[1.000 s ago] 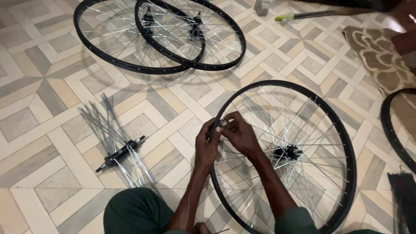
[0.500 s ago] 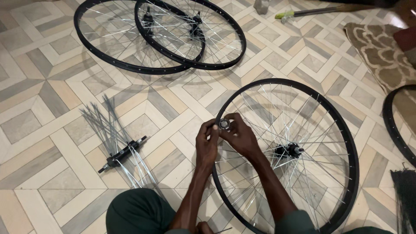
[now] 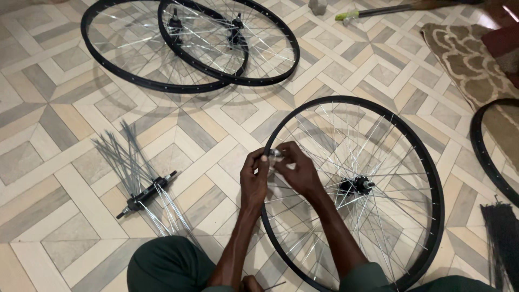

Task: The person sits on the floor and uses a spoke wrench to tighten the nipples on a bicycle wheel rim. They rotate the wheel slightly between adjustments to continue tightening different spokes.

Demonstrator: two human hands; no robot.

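While both hands pinch a small silvery part at the black wheel rim (image 3: pixel 432 178), left hand (image 3: pixel 254 181) meets right hand (image 3: pixel 297 170), hub (image 3: pixel 357 185) beyond that narrow grip.

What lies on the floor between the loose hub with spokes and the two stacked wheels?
Nothing: in the head view only bare patterned tile separates the hub with spokes from the stacked wheels.

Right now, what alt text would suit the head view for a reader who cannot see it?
Both hands, left hand and right hand, meet at the near rim of a black spoked bicycle wheel lying on a patterned tiled floor, pinching a small silver part. A loose hub with spokes lies left; two more wheels overlap beyond.
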